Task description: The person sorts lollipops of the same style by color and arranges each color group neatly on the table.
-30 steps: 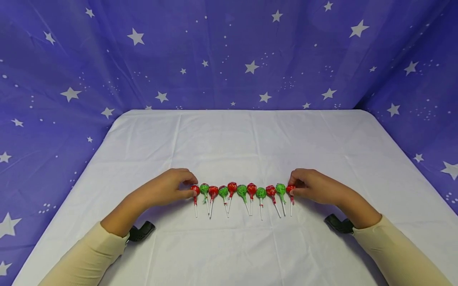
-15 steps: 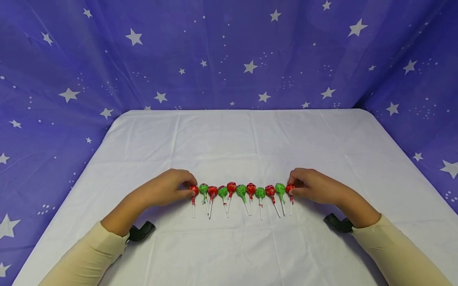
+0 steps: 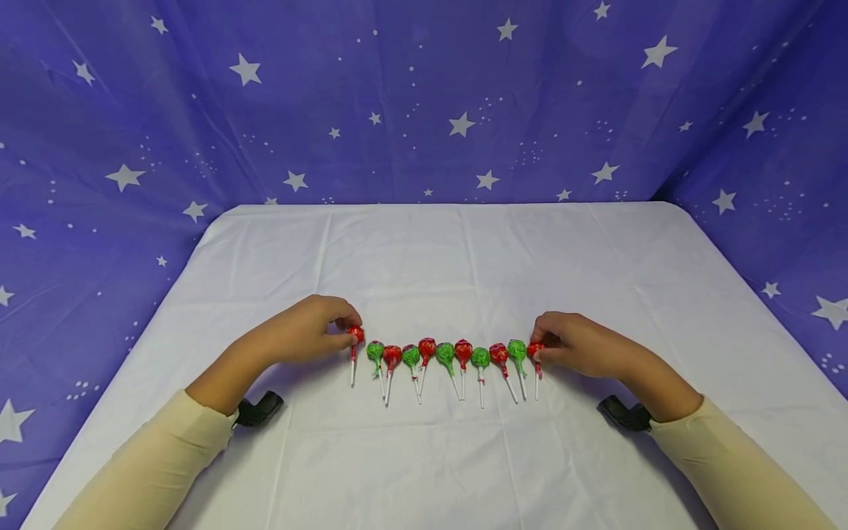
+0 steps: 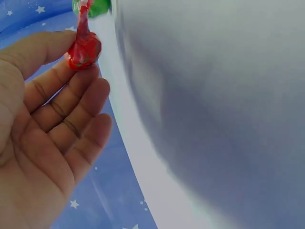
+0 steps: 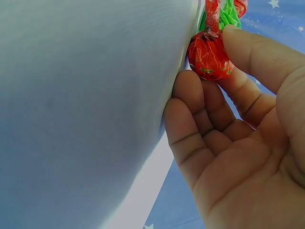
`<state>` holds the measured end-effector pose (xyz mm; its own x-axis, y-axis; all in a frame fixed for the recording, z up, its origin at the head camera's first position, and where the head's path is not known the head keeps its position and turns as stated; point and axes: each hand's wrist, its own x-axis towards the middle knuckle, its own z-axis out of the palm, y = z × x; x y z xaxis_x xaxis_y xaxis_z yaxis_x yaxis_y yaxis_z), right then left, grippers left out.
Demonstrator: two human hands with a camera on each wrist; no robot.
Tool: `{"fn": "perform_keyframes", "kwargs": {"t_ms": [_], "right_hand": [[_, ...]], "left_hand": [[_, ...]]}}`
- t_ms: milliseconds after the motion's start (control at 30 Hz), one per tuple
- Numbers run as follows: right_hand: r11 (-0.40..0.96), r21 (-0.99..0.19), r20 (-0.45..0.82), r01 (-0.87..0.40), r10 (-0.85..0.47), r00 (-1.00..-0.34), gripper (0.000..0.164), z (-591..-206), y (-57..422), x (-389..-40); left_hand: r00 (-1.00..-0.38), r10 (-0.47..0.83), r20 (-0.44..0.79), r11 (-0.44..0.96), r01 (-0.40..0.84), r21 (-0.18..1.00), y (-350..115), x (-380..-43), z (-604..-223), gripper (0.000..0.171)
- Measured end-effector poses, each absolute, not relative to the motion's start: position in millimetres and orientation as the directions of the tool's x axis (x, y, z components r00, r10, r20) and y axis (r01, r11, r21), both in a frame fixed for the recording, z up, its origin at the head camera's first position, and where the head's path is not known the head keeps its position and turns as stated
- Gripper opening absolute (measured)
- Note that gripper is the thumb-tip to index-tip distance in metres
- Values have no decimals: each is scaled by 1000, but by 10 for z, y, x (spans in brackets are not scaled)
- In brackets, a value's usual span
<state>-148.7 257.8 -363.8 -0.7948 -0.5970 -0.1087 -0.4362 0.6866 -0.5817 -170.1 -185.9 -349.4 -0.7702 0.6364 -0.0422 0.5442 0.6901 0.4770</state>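
My left hand pinches a red-wrapped lollipop by its head between thumb and fingers, at the left end of a row. Its white stick points toward me, and it sits a little farther back than its neighbours. At the row's right end my right hand pinches another red lollipop the same way, thumb on one side and fingertips beneath the head. Between the hands lie several red and green lollipops, alternating in colour, among them a green lollipop nearest the left hand and a green lollipop nearest the right.
A white cloth covers the table. Behind it and along both sides hangs a purple-blue curtain with white stars. Black wrist-worn devices show under both sleeves.
My left hand has lifted or drawn its red lollipop back and slightly left, away from the row. The right hand and the other lollipops stay in place.
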Motion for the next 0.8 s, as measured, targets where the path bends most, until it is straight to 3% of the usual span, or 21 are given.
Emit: {"fn": "perform_keyframes", "kwargs": {"t_ms": [800], "right_hand": [[703, -573, -124, -421, -582, -803, 13, -3650, 2567, -1493]], "left_hand": [[-836, 549, 6, 695, 461, 551, -1950, -2507, -3500, 18]]}}
